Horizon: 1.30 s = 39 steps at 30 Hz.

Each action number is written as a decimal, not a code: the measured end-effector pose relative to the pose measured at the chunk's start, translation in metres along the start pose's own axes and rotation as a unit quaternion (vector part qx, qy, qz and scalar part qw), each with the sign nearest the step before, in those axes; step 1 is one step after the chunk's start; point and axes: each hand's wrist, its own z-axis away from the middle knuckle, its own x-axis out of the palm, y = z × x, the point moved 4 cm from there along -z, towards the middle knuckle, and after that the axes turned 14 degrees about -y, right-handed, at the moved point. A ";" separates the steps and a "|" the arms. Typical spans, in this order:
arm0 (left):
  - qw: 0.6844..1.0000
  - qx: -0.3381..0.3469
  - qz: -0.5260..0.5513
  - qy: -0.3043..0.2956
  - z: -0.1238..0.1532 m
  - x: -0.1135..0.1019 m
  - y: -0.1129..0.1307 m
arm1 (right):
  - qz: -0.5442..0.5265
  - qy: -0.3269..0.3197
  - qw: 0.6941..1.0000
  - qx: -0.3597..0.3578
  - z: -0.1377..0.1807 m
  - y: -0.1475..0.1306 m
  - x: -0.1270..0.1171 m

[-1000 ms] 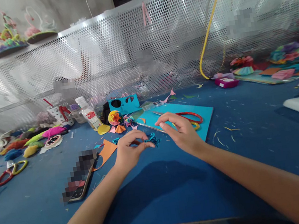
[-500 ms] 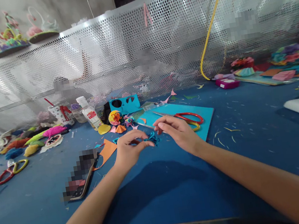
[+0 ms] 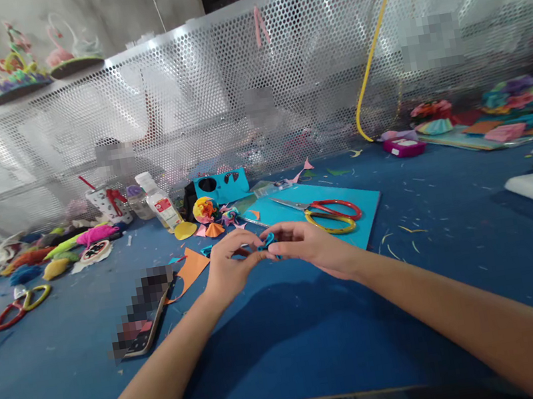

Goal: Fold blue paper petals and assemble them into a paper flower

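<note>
Between my two hands is a small curled blue paper flower [image 3: 268,242], held up over the table. My left hand [image 3: 232,262] pinches it from the left between thumb and fingertips. From the other side, my right hand [image 3: 312,246] has its thumb and fingers closed on the flower's curled edge. Part of the flower is hidden by the fingertips. Just beyond the right hand, red-and-yellow-handled scissors [image 3: 332,211] lie on a light blue sheet [image 3: 365,201]. Orange paper scraps [image 3: 192,268] lie left of my left hand.
A phone [image 3: 146,316] lies at the left, with a second pair of scissors [image 3: 23,304] beyond it. Behind stand a bottle of clear liquid [image 3: 160,203] and a multicoloured paper flower [image 3: 206,209]. A perforated metal screen [image 3: 205,67] closes off the table's back.
My right hand has moved left and down to the blue paper flower and closed on it, uncovering the scissors' handles. The left hand has stayed in place, keeping its pinch.
</note>
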 end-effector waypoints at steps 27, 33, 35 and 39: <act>0.969 -0.111 0.211 0.067 -0.004 -0.005 -0.015 | 0.443 0.131 0.861 -0.214 0.018 -0.029 0.007; 0.965 -0.108 0.230 0.068 -0.004 -0.004 -0.018 | 0.462 0.128 0.844 -0.239 0.018 -0.027 0.005; 0.963 -0.109 0.236 0.070 -0.004 -0.004 -0.018 | 0.479 0.129 0.833 -0.246 0.019 -0.026 0.005; 0.961 -0.113 0.242 0.075 -0.004 -0.003 -0.017 | 0.467 0.145 0.842 -0.225 0.018 -0.025 0.005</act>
